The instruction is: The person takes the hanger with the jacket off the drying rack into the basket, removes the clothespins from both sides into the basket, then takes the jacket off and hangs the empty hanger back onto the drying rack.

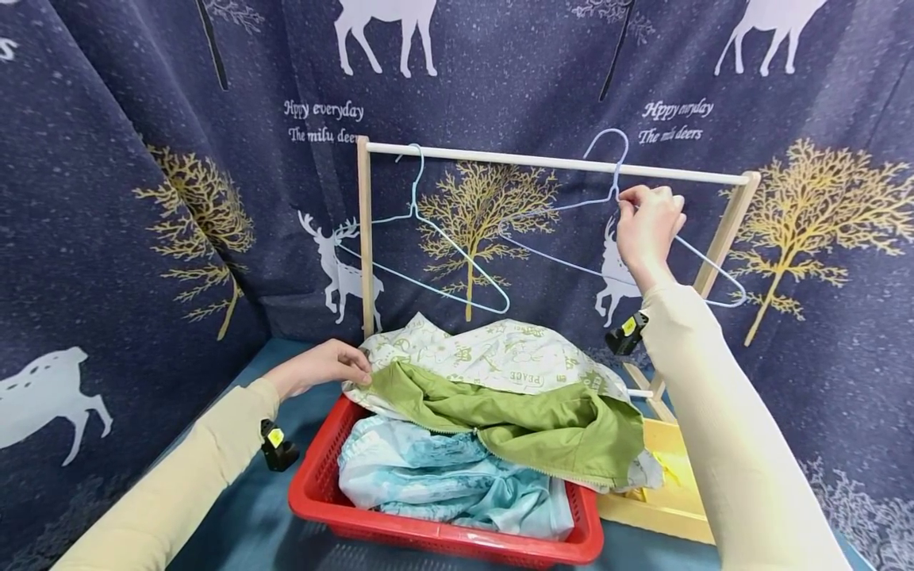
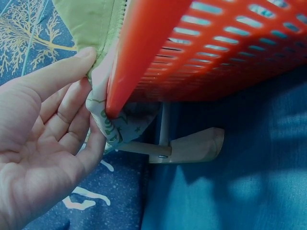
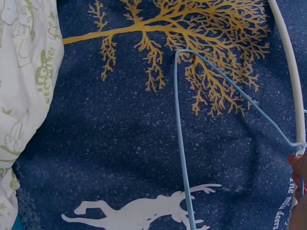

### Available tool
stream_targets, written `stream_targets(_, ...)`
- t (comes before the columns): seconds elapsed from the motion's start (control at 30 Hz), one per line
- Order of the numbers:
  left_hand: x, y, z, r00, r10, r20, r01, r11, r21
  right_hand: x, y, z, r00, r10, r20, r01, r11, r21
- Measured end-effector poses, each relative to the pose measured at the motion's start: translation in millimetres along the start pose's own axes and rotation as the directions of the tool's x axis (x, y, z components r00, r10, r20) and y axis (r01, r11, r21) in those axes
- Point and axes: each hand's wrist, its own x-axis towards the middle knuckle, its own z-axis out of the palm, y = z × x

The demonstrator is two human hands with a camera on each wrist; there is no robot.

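Observation:
My right hand [image 1: 650, 230] pinches a periwinkle-blue wire hanger [image 1: 557, 208] just below its hook. The hook overlaps the white rod [image 1: 500, 158] of the small clothes rack; I cannot tell whether it rests on it. A zip-up jacket [image 1: 543, 432], green on one side and white with green print on the other, lies across the back of a red basket [image 1: 457, 533]. At its left end, my left hand [image 1: 324, 369] holds the edge; the left wrist view shows the thumb on the green cloth and fingers behind the printed cloth.
A light-blue hanger [image 1: 428, 222] hangs at the rod's left side. Blue-and-white clothing [image 1: 443, 468] lies folded in the basket. To the right stands a yellow tray [image 1: 664, 515], partly behind my right sleeve. A dark curtain [image 1: 143, 63] with deer and trees hangs close behind the rack.

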Motion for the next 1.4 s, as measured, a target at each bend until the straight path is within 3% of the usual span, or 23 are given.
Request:
stream_targets(0.43,0.9,0.0,0.0,1.0,-0.002,-0.001,0.002,1.0,0.0,-9.7,5.2,3.0,0.997,-0.055,0.054,0.059,0.996,-0.066)
stream_targets(0.77,2.6,-2.5,-0.1,1.0,-0.012,0.0,0.012,1.0,0.003,-14.5,16.6,7.2,0.981,-0.181,0.074,0.191,0.968,-0.164)
stream_targets(0.87,1.9,-2.1,-0.1,1.0,-0.004,0.002,0.004,1.0,0.001,-16.9,18.6,7.9,0.967,-0.242,0.076,0.252,0.947,-0.198)
stream_targets(1.07,2.7,-2.9,0.3,1.0,-0.01,-0.007,0.011,1.0,0.007,-22.7,22.4,15.0,0.915,-0.393,0.089,0.401,0.871,-0.285)
stream_targets(1.17,2.8,-2.0,0.7,1.0,-0.01,-0.009,0.01,1.0,0.007,-24.7,21.9,17.5,0.911,-0.402,0.097,0.412,0.864,-0.29)
stream_targets(1.4,1.2,-0.5,1.2,1.0,-0.009,-0.005,0.009,1.0,-0.001,-26.7,21.9,16.7,0.921,-0.366,0.131,0.388,0.883,-0.265)
